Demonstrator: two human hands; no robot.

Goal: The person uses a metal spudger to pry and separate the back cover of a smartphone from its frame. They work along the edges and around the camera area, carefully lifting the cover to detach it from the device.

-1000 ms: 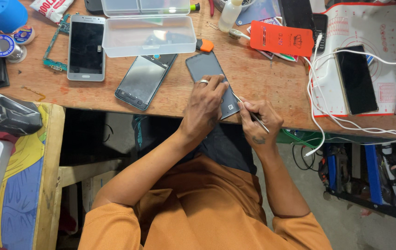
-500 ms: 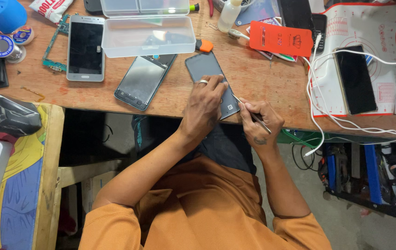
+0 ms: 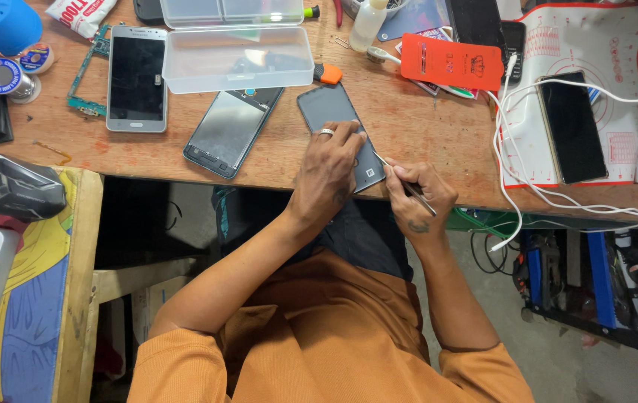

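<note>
A dark grey phone [image 3: 328,109] lies face down near the front edge of the wooden bench [image 3: 423,142]. My left hand [image 3: 328,173], with a ring on one finger, presses flat on the phone's near half. My right hand [image 3: 417,195] pinches a thin metal tool [image 3: 402,183] like a pen, its tip touching the phone's right edge close to the near corner. Both forearms rise from my lap, in orange sleeves.
A screen panel [image 3: 231,130] and a silver phone [image 3: 137,77] lie left of the phone. A clear plastic box [image 3: 238,57], a small bottle [image 3: 369,24] and a red card [image 3: 451,61] sit behind. A black phone [image 3: 571,127] and white cables [image 3: 514,157] lie on the right mat.
Both hands stay on the phone. The tool tip has shifted slightly along the phone's right edge.
</note>
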